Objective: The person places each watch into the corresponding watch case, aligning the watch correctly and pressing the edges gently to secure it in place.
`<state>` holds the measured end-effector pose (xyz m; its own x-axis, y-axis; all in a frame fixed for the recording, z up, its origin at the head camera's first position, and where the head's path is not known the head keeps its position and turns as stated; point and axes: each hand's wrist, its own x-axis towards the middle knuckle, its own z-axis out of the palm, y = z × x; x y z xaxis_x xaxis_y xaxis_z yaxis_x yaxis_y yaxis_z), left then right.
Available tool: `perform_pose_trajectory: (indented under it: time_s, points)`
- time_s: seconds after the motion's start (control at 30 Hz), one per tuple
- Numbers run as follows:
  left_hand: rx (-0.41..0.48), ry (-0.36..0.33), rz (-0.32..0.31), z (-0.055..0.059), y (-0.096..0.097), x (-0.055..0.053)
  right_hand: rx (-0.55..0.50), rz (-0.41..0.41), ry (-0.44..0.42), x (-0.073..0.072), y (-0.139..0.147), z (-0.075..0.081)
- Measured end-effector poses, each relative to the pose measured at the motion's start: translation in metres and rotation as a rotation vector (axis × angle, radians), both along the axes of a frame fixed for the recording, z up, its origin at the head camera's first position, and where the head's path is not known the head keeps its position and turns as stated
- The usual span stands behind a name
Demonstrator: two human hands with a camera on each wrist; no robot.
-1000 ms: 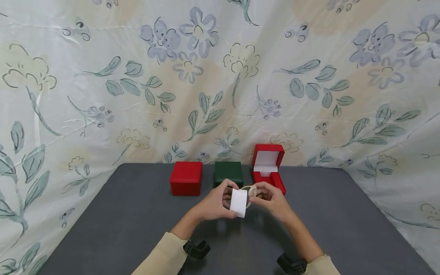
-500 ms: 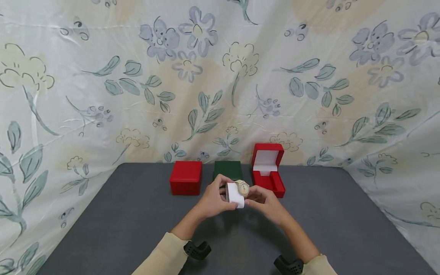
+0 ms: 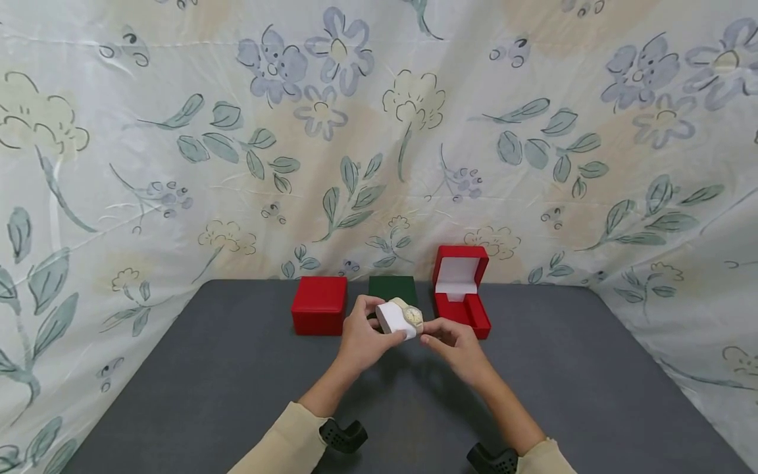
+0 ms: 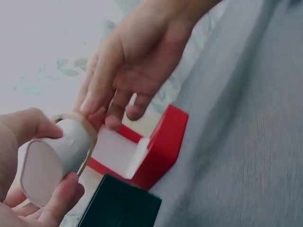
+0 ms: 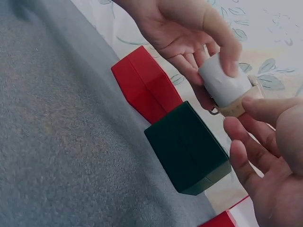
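Observation:
My left hand (image 3: 362,339) grips a white watch cushion (image 3: 391,318) between thumb and fingers, its flat oval end facing left. A beige wristwatch (image 3: 413,316) with a round pale dial sits at the cushion's right end. In the left wrist view its strap (image 4: 90,137) loops around that end of the cushion (image 4: 41,172). My right hand (image 3: 457,347) pinches the watch at its right side; the right wrist view has the thumb on the strap (image 5: 239,108). Both hands are held above the dark table (image 3: 266,388), in front of the green box (image 3: 392,288).
Along the table's back stand a closed red box (image 3: 320,307), the closed green box and an open red box (image 3: 474,315) with a white-lined lid. A floral cloth (image 3: 355,131) hangs behind. Black bands (image 3: 343,436) are on both wrists.
The watch has gone from beside the cushion to around its right end, its dial turning toward the head camera. The cushion has tilted and moved up and left with my left hand.

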<state>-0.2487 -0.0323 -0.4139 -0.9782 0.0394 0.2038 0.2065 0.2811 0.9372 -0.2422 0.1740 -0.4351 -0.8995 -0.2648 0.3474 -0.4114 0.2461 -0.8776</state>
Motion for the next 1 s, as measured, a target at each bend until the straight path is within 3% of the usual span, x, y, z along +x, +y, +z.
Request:
perform_pose_trajectory:
  time_s: [0.3,0.53,0.67,0.77,0.93,1.0]
  points:
    - [0.075,0.018,0.081,0.006,0.007,0.008,-0.039,-0.080,-0.041,0.000,-0.007,0.005]
    - [0.050,0.074,0.130,0.006,0.009,0.008,-0.062,0.077,-0.002,0.000,0.000,0.006]
    - [0.063,0.095,0.137,0.005,0.009,0.006,-0.073,0.112,0.043,0.002,-0.002,0.006]
    - [0.154,0.028,0.108,0.006,0.007,0.003,-0.071,0.078,0.073,0.004,-0.007,0.008]
    - [0.326,-0.158,0.020,0.006,0.003,0.000,0.023,-0.083,0.103,0.006,-0.013,0.006]
    - [0.368,-0.186,0.006,0.005,0.004,0.000,0.062,-0.141,0.116,0.006,-0.015,0.005]
